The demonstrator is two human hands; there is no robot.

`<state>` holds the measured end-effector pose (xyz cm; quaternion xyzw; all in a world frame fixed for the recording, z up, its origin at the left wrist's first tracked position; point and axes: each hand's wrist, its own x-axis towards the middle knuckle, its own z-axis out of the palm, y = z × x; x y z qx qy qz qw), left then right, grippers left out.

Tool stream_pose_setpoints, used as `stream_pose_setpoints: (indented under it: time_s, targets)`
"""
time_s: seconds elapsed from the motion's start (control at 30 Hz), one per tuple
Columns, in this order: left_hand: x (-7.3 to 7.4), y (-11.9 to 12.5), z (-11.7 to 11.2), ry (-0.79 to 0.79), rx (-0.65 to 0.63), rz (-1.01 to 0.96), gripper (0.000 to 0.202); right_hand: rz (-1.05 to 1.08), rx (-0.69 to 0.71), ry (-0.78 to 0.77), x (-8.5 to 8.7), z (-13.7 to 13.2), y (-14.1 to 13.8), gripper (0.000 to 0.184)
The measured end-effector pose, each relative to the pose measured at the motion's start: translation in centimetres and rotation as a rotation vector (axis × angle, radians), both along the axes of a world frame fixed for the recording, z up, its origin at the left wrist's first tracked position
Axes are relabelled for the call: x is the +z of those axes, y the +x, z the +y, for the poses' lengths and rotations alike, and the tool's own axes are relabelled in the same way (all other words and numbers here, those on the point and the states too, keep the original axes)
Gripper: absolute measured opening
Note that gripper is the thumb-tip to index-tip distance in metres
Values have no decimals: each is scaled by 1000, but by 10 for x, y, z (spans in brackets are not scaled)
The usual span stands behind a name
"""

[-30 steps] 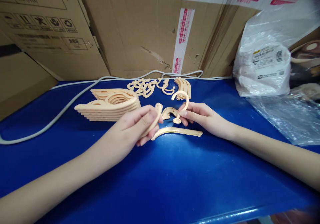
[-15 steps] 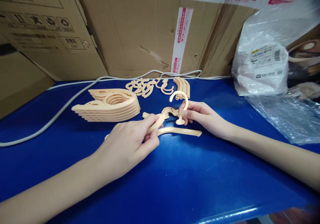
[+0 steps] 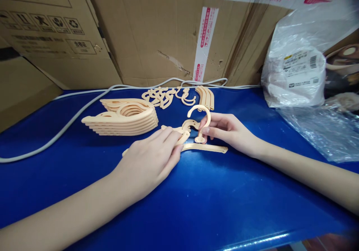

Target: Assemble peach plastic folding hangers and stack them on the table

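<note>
My right hand (image 3: 224, 131) pinches a cream plastic hanger hook (image 3: 208, 116), its curve up and its flared foot down. Closed around a cream hanger arm (image 3: 183, 137) is my left hand (image 3: 153, 152), which hides most of that piece. Just behind the fingers lies a curved connector piece (image 3: 188, 124) with small holes, partly covered by the hook hand. A long, slightly bent hanger bar (image 3: 209, 147) rests flat on the table, its left part under my left hand.
A stack of cream hangers (image 3: 126, 120) stands at left. Behind are loose small hanger parts (image 3: 161, 97), spare hooks (image 3: 187, 97) and curved arms (image 3: 206, 97). A grey cable (image 3: 84, 114) crosses the blue table (image 3: 202, 206). Cardboard boxes (image 3: 157, 30) and a plastic-wrapped bundle (image 3: 294, 71) border it.
My left hand has moved slightly right and lowered the hanger arm towards the table. The hook in my right hand has dipped and tilted a little left.
</note>
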<state>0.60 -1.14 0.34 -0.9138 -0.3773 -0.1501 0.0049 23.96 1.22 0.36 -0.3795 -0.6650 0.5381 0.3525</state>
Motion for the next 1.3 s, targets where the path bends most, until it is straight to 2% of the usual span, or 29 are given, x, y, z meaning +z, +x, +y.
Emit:
stream_pose_setpoints:
  time_s: [0.2,0.3,0.47,0.67,0.9,1.07,1.3]
  targets:
    - [-2,-2,0,-139,43,-20,35,33,49,-31,-1,1,0,10]
    - [0,-3,0,-204,60,-80,36,21,26,-28,-1,3,1,12]
    - [-3,-4,1,-170,16,-97,34,29,-39,-16,-3,7,2,17]
    - [-9,-3,1,-77,-19,-79,29,106,-69,-81,-4,9,4,20]
    - [-11,-2,2,-58,-38,-91,26,241,-138,-221,-2,9,3,44]
    - [-6,-2,2,-77,-79,-141,24,279,-117,-297,2,5,0,42]
    - [-5,-1,3,-123,-133,-167,36,290,-110,-308,1,5,0,40]
